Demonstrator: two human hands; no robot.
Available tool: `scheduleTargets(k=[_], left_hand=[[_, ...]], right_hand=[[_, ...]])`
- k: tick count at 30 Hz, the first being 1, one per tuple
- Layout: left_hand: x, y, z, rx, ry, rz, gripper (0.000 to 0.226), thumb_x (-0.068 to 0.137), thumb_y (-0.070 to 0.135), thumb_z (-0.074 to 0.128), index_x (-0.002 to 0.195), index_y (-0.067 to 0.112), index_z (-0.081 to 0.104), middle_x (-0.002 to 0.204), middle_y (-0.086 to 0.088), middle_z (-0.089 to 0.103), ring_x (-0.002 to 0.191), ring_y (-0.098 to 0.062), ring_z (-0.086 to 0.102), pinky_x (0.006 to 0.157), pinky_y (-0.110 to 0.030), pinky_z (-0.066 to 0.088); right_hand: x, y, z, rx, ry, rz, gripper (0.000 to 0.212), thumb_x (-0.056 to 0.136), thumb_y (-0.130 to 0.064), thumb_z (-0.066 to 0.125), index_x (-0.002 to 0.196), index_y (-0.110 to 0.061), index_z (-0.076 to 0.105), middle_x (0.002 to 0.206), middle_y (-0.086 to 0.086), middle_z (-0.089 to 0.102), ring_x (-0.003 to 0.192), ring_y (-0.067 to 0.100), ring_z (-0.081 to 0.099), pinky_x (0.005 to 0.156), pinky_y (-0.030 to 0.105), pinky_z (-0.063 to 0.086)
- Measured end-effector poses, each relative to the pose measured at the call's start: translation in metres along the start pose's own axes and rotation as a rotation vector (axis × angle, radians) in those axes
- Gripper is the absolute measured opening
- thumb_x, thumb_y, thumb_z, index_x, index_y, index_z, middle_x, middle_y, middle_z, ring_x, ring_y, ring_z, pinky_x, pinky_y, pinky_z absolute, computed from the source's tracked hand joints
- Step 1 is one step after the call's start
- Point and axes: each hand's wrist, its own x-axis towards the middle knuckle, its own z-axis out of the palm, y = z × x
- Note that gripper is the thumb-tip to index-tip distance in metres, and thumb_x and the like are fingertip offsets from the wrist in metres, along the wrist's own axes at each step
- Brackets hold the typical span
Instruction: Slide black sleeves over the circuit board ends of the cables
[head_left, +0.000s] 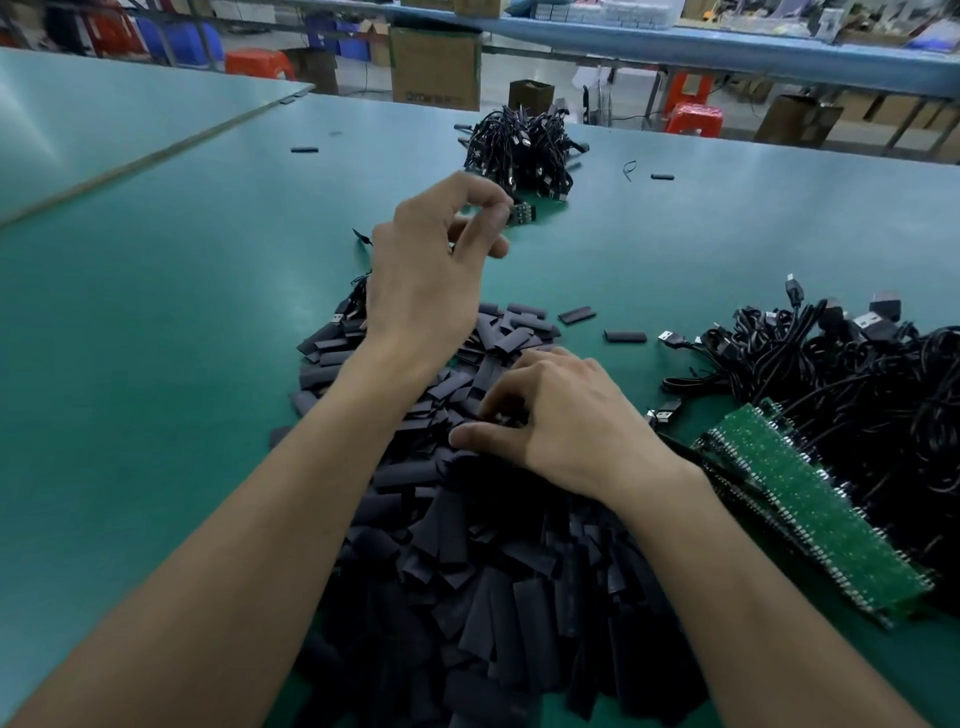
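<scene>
Green workshop table (156, 270): left hand (431, 270), beyond the sleeve pile (467, 571), pinches a circuit board end (521, 214) with narrow fingers. Right hand (566, 415) curls its fingers into the pile; I can't tell if it grips a sleeve. Sleeves look light, soft and flattened, so probably pinch the edges to open one. Stiff boards (810, 509) lie right of the pile.

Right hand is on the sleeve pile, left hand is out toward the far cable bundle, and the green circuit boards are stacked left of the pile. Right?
Not quite. The head view shows the green circuit boards stacked right of the sleeve pile. The right hand on the pile and the left hand toward the far cable bundle are correct.
</scene>
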Motion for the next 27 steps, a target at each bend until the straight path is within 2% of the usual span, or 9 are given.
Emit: scheduleTargets(k=[4,6,9,13,17,19,21,24,27], left_hand=[[0.0,-0.01,0.003,0.045,-0.049,-0.062,0.011,0.1,0.034,0.059,0.093,0.04,0.064,0.068,0.011,0.069,0.047,-0.003,0.05,0.051,-0.03,0.044],[0.0,-0.013,0.004,0.051,-0.071,-0.076,0.01,0.101,0.034,0.058,0.095,0.039,0.064,0.067,0.01,0.067,0.047,0.0,0.048,0.051,-0.025,0.042],[0.001,-0.014,0.005,0.062,-0.109,-0.073,0.013,0.103,0.03,0.056,0.102,0.032,0.069,0.067,0.012,0.061,0.053,0.007,0.052,0.05,-0.009,0.036],[0.002,-0.016,0.01,0.134,-0.174,-0.072,0.027,0.106,0.022,0.048,0.125,0.019,0.066,0.08,0.014,0.061,0.06,0.006,0.053,0.056,-0.005,0.039],[0.001,-0.019,0.011,0.117,-0.268,-0.084,0.037,0.106,0.011,0.041,0.141,0.013,0.054,0.095,0.006,0.065,0.063,0.002,0.055,0.057,-0.005,0.042],[0.001,-0.019,0.01,0.088,-0.276,-0.081,0.034,0.105,0.01,0.044,0.138,0.014,0.055,0.091,0.01,0.067,0.065,0.0,0.057,0.063,-0.01,0.048],[0.001,-0.019,0.01,0.054,-0.273,-0.091,0.022,0.104,0.011,0.047,0.124,0.019,0.055,0.086,0.011,0.069,0.06,0.001,0.058,0.064,-0.013,0.048],[0.0,-0.018,0.011,0.018,-0.299,-0.116,0.008,0.104,0.012,0.051,0.104,0.02,0.051,0.085,0.008,0.071,0.056,0.002,0.059,0.061,-0.012,0.048],[-0.003,-0.017,0.012,0.057,-0.369,-0.109,0.009,0.102,0.012,0.055,0.105,0.016,0.062,0.087,0.005,0.072,0.057,0.004,0.061,0.059,-0.008,0.046]], right_hand=[[0.001,-0.005,0.002,0.065,0.018,-0.011,0.026,0.081,-0.057,0.073,0.088,-0.033,0.075,0.082,-0.017,0.049,0.093,0.013,0.049,0.088,0.034,0.042],[0.002,-0.006,0.002,0.158,0.003,0.017,0.017,0.082,-0.045,0.078,0.087,-0.029,0.076,0.078,-0.02,0.055,0.088,0.011,0.054,0.089,0.035,0.047],[0.002,-0.006,0.003,0.141,-0.031,0.115,0.027,0.082,-0.045,0.079,0.098,-0.023,0.076,0.093,-0.008,0.07,0.096,0.017,0.063,0.091,0.04,0.052],[0.003,-0.003,0.004,0.206,-0.044,0.146,0.022,0.08,-0.042,0.081,0.094,-0.025,0.076,0.097,-0.006,0.07,0.099,0.018,0.063,0.091,0.038,0.053],[0.003,-0.003,0.002,0.298,-0.028,0.158,0.015,0.078,-0.032,0.084,0.083,-0.031,0.07,0.086,-0.01,0.064,0.088,0.015,0.063,0.081,0.035,0.056],[0.004,0.0,0.001,0.339,-0.001,0.155,0.02,0.08,-0.024,0.081,0.076,-0.032,0.063,0.079,-0.012,0.063,0.081,0.012,0.062,0.071,0.024,0.053],[0.005,0.004,-0.003,0.429,0.059,0.163,0.024,0.083,-0.019,0.078,0.074,-0.031,0.059,0.075,-0.013,0.063,0.073,0.006,0.061,0.059,0.013,0.042],[0.005,0.015,-0.015,0.61,0.27,0.211,0.02,0.09,-0.015,0.069,0.081,-0.026,0.056,0.077,-0.006,0.068,0.068,0.007,0.065,0.062,0.017,0.046],[0.002,0.029,-0.027,0.78,0.469,0.238,0.019,0.096,-0.011,0.062,0.093,-0.028,0.053,0.083,0.0,0.073,0.067,0.006,0.07,0.057,0.015,0.048]])
